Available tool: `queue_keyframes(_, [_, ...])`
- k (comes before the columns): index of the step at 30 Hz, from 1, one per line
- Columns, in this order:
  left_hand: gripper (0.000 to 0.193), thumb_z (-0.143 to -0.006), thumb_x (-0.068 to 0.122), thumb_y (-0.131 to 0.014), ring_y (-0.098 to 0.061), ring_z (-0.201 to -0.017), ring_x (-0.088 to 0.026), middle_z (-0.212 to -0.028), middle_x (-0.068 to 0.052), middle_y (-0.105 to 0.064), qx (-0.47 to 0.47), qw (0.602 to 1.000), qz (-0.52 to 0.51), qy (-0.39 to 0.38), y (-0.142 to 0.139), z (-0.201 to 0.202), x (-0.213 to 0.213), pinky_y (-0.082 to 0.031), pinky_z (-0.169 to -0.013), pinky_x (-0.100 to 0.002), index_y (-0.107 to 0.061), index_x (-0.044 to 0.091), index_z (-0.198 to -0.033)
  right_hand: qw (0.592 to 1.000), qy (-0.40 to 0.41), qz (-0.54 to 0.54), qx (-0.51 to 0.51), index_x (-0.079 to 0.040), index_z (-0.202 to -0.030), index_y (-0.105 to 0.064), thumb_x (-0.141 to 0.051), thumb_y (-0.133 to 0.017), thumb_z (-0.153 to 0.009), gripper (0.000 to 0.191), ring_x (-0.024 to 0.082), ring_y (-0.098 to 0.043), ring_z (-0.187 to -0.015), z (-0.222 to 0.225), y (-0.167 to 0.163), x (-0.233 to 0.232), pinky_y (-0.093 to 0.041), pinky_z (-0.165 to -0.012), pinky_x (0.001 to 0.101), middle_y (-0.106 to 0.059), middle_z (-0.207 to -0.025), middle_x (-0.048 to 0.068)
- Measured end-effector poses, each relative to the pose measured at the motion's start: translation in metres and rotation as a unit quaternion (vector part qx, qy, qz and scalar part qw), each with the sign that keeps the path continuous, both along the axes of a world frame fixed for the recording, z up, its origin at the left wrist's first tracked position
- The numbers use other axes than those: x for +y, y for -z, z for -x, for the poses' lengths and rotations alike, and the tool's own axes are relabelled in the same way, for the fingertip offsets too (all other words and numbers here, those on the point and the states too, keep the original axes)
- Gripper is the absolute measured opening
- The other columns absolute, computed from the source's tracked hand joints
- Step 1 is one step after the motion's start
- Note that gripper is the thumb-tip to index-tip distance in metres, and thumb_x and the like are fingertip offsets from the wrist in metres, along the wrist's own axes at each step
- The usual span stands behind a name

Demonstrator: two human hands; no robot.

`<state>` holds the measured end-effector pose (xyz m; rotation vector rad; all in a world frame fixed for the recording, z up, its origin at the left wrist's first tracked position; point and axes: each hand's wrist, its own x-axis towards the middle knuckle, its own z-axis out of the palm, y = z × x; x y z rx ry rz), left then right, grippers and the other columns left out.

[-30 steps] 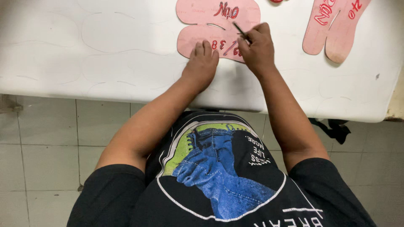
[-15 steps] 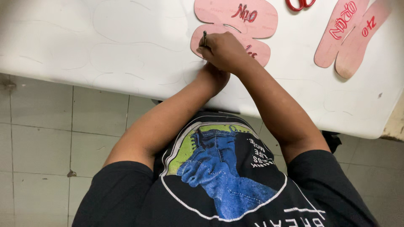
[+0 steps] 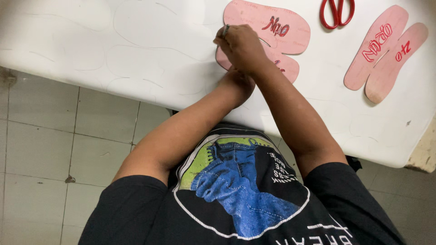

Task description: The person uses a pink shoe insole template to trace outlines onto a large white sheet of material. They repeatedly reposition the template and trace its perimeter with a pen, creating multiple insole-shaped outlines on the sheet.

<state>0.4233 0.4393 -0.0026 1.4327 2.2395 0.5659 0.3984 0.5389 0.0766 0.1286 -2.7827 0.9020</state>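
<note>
Two hands meet at the near edge of the white surface (image 3: 136,59), just past my black shirt (image 3: 254,204) and the tiled floor (image 3: 54,149) below. My left hand (image 3: 238,84) lies mostly under my right wrist, so I cannot tell whether it is spread flat or curled; it seems to press on the lower pink template (image 3: 284,68). My right hand (image 3: 240,45) is closed tight around a pen (image 3: 225,30), whose tip sits at the left edge of the template, where that pink piece meets the upper pink template (image 3: 254,20) overlapping it. Faint traced outlines (image 3: 150,41) run across the white sheet to the left. Farther off, red scissors (image 3: 337,11) lie at the far edge, and two more pink templates (image 3: 383,50) rest side by side, touching, well apart to the right. As I judge it, the risk is slip: with my arms crossed and my hold on the template partly blind, the piece could shift under the pen's push and the line would wander, or the pen could ride up over the overlapped edge.
</note>
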Motion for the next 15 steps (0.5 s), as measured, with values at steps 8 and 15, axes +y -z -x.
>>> queue_keyframes(8, [0.048, -0.099, 0.012, -0.046, -0.051, -0.125, -0.044, -0.133, -0.030, -0.055, -0.062, 0.989, -0.118, -0.063, -0.038, 0.001, -0.011, -0.045, -0.104, -0.049, -0.039, -0.004, -0.144, 0.993, 0.104, -0.051, -0.032, -0.003, -0.092, -0.073, -0.018, -0.070, -0.099, 0.016, 0.033, -0.067, -0.073, -0.014, -0.009, 0.048, -0.053, -0.069, 0.0440, -0.072, -0.085, 0.012])
queue_keyframes(15, [0.055, -0.101, 0.011, -0.045, -0.057, -0.117, -0.042, -0.134, -0.030, -0.053, -0.074, 0.996, -0.013, -0.057, -0.049, 0.006, -0.016, -0.051, -0.100, -0.049, -0.032, 0.000, -0.154, 0.998, 0.040, -0.006, -0.038, -0.002, -0.091, -0.068, -0.016, -0.068, -0.102, 0.018, 0.034, -0.066, -0.078, 0.027, 0.003, 0.033, -0.051, -0.070, 0.0458, -0.069, -0.086, 0.013])
